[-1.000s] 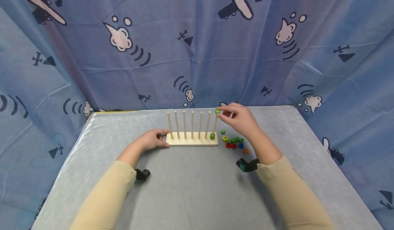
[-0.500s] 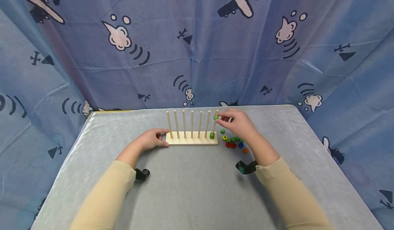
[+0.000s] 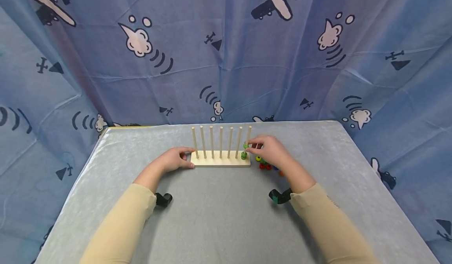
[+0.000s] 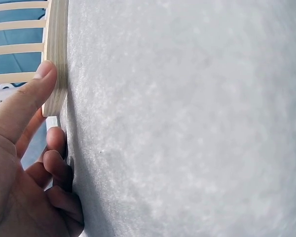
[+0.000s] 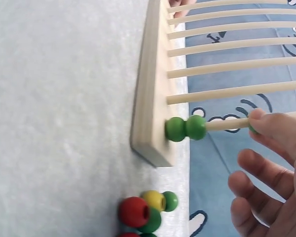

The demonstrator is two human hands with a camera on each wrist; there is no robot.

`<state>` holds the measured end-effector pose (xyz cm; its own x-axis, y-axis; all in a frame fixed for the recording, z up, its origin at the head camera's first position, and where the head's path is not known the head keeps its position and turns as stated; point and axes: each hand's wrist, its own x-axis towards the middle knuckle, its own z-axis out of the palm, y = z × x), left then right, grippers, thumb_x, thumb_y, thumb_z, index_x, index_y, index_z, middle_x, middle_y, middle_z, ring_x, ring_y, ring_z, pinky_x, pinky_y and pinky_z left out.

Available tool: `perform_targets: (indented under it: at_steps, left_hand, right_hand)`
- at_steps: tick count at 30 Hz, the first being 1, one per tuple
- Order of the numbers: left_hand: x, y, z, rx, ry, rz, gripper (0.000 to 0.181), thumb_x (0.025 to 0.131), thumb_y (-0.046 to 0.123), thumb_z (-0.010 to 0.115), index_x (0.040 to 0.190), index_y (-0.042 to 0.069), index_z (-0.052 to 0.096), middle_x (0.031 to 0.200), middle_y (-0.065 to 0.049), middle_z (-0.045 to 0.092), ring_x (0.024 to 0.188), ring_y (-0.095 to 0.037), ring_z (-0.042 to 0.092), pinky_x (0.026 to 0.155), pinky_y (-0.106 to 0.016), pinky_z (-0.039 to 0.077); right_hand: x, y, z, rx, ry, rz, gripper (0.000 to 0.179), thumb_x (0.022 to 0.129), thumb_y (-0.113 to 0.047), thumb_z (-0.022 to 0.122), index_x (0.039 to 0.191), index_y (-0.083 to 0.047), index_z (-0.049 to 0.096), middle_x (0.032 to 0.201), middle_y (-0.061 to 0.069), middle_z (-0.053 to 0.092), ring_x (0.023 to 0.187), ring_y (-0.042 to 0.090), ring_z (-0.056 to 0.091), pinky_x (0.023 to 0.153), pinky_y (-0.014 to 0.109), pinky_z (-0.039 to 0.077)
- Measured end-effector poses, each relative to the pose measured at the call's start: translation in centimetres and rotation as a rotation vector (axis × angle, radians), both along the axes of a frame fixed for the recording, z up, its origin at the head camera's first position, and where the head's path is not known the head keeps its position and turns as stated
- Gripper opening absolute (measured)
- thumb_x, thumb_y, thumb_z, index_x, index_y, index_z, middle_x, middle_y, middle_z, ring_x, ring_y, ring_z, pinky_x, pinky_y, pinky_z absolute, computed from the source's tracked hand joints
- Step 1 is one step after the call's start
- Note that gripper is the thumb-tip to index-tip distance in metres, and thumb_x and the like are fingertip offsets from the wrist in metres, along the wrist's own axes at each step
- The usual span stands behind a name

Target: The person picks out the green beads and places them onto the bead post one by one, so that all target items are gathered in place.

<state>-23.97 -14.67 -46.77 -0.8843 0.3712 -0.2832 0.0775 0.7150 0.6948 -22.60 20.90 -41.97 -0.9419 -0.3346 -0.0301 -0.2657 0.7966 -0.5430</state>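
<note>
A wooden base (image 3: pixel 220 162) with several upright pegs stands on the table in the head view. My left hand (image 3: pixel 174 160) grips its left end; in the left wrist view the thumb (image 4: pixel 45 74) presses on the base. Two green beads (image 5: pixel 186 128) sit stacked at the bottom of the rightmost peg (image 3: pixel 248 132). Around that same peg, above the stack, my right hand (image 3: pixel 269 150) pinches another green bead (image 3: pixel 245 146). In the right wrist view the thumb and finger mostly cover this bead, and a stretch of bare peg separates it from the stack.
Loose beads lie on the table right of the base, partly hidden by the right hand in the head view: red (image 5: pixel 133 212), yellow (image 5: pixel 154 200) and green (image 5: pixel 170 201) among them. A blue patterned curtain (image 3: pixel 226 52) hangs behind the table.
My right hand has moved down along the rightmost peg, taking the pinched green bead from the peg's top to just above the stacked beads. The left hand keeps its hold on the base.
</note>
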Motion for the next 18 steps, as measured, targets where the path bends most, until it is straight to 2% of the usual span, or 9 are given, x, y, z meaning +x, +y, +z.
perform_targets:
  at_steps: [9, 18]
  left_hand:
    - [-0.1, 0.1, -0.2, 0.002, 0.004, -0.004, 0.065, 0.083, 0.028, 0.082, 0.14, 0.011, 0.057, 0.081, -0.001, 0.051, 0.072, -0.015, 0.045, 0.07, -0.032, 0.036]
    - [-0.2, 0.1, -0.1, -0.004, 0.003, -0.006, 0.065, 0.083, 0.028, 0.082, 0.141, 0.011, 0.057, 0.081, -0.001, 0.052, 0.072, -0.016, 0.045, 0.07, -0.033, 0.036]
  right_hand:
    - [-0.4, 0.1, -2.2, 0.023, -0.039, 0.01, 0.026, 0.092, -0.029, 0.072, 0.113, -0.013, 0.075, 0.095, 0.001, 0.066, 0.085, 0.019, 0.058, 0.076, 0.039, 0.049]
    - [-0.4, 0.4, -2.6, -0.022, -0.081, -0.002, 0.036, 0.092, -0.03, 0.072, 0.125, -0.014, 0.071, 0.097, 0.001, 0.068, 0.086, 0.019, 0.06, 0.074, 0.037, 0.05]
